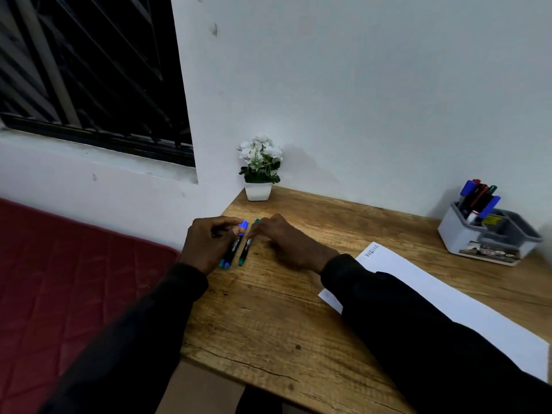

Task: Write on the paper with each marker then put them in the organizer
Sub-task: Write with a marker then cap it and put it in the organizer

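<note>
Three markers lie side by side near the desk's left edge: a blue-capped one (236,245), a green one (246,249) right of it, and another partly hidden under my left hand. My left hand (206,243) rests over the blue marker, thumb and fingers pinched around its cap end. My right hand (286,240) hovers just right of them, fingertips touching the green marker's upper end. A white paper (466,306) with small writing at its top corner lies to the right, partly under my right sleeve. The grey-white organizer (466,237) at the far right holds several markers.
A small white pot with white flowers (259,168) stands at the desk's back left corner against the wall. The wooden desk (268,318) ends at its left edge beside a red mattress (74,282). A barred window is at upper left.
</note>
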